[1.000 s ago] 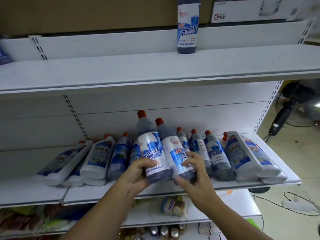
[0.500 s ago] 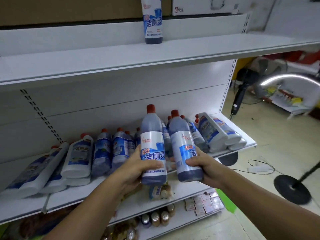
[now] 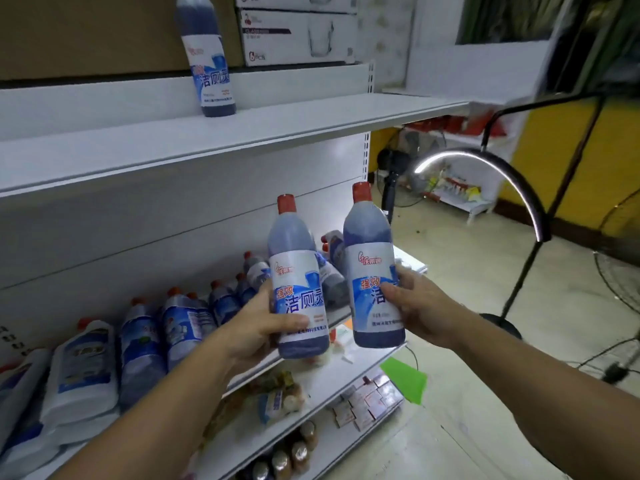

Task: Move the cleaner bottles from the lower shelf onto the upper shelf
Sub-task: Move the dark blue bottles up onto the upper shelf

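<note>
Presently the left bottle (image 3: 298, 282) and right bottle (image 3: 372, 271) are held upright, lower labels wrapped by curled fingers of the left hand (image 3: 256, 330) and right hand (image 3: 422, 306); caps far above the fingers could be clipped on the upper shelf (image 3: 242, 140) overhead.

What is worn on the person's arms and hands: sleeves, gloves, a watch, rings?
Nothing that shows. The left hand and the right hand have no gloves; the left forearm and the right forearm are uncovered up to the picture's edge, so no sleeve is in view. No watch, bracelet or ring is visible on the sides facing the camera.
</note>
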